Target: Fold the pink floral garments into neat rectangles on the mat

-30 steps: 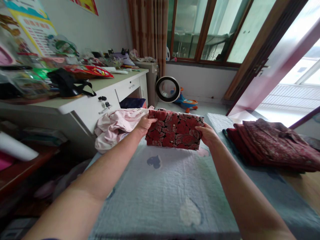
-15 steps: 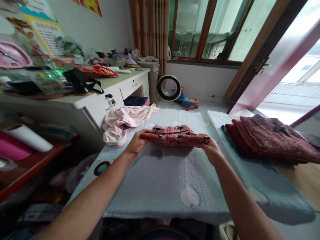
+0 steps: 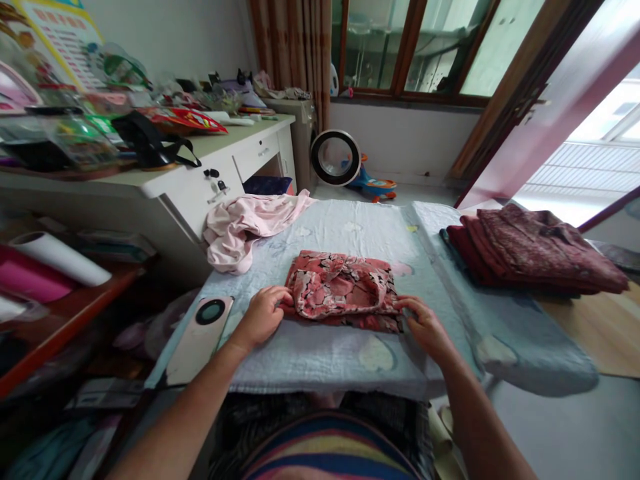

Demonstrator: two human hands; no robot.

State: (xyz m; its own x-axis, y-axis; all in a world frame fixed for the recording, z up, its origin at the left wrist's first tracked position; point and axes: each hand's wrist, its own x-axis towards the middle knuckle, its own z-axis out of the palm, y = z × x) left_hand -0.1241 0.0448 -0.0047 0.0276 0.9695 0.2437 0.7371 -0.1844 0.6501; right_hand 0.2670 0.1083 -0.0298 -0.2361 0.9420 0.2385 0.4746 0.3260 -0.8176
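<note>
A folded red-pink floral shirt (image 3: 345, 290) with black markings lies flat on the pale blue cloth (image 3: 320, 360) covering the table, its neckline facing up. My left hand (image 3: 264, 315) pinches the shirt's near left edge between thumb and fingers. At the opposite side, my right hand (image 3: 424, 325) has its fingers closed on the near right corner. Beyond my left hand, a crumpled pale pink garment (image 3: 243, 230) hangs partly over the table's far left edge. A phone (image 3: 197, 347) with a round dark camera ring rests left of my left forearm.
Folded dark red clothes (image 3: 540, 250) are stacked at the table's right. A white desk (image 3: 175, 207) crowded with items stands to the left, above a reddish shelf (image 3: 65, 327) holding rolls. Behind the table are a round-doored appliance (image 3: 336, 157) and a blue ride-on toy (image 3: 377, 185).
The shirt has gone from being held raised and edge-on to lying flat on the cloth. Both hands have come down and nearer with it. The view has tilted slightly downward.
</note>
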